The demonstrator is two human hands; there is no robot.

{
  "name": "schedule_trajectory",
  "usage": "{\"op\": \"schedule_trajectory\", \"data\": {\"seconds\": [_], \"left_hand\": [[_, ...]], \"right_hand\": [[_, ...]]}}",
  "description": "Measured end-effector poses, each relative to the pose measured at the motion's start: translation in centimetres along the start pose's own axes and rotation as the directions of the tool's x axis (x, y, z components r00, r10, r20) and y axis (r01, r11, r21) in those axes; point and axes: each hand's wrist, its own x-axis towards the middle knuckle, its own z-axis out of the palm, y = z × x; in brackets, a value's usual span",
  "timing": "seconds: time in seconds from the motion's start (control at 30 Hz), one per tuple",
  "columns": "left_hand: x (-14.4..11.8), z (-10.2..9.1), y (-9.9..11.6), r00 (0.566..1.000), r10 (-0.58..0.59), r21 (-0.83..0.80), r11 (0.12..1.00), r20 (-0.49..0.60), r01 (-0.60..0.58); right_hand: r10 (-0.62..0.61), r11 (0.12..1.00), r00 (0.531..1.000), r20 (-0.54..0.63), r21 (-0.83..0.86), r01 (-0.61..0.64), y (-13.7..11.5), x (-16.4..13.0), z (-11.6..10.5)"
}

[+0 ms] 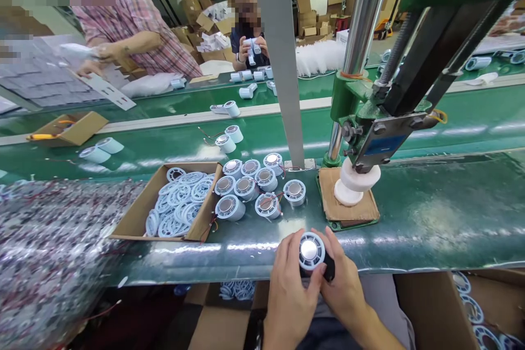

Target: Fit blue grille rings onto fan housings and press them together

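Item: round fan unit [310, 251], pale blue with a silver centre, held at the near desk [430, 219] edge between left hand [289, 290] and right hand [344, 284], fingers of both pinching its rim; a dark part beneath is unclear. Step judged: seating or checking it. Next calls for carrying it to the press pad [348, 205] at 1 o'clock; like units [254, 186] at 11.

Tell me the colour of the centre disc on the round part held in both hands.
Shiny silver, ringed by pale blue vanes on the round part; the head view shows it.
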Motion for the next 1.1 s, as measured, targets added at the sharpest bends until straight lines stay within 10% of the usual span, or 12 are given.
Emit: {"op": "schedule_trajectory", "data": {"seconds": [0.23,0.53,1.1], "left_hand": [[-1.5,2.7,-1.0,0.994,0.007,0.029,1.000,-0.106,-0.004],[-2.6,0.0,0.1,0.991,0.073,-0.313,0.944,-0.116,-0.106],[-4.6,-1.1,0.6,0.999,0.023,-0.401,0.915,-0.049,-0.041]], "right_hand": [[0.063,0.992,0.995,0.077,0.107,-0.071,0.3,-0.1,0.2],[-0.003,0.953,1.000,-0.025,0.303,0.011,-2.5,-0.3,-2.6],[-0.008,0.907,0.999,-0.053,0.419,0.030,-3.5,-1.1,-3.3]]}}
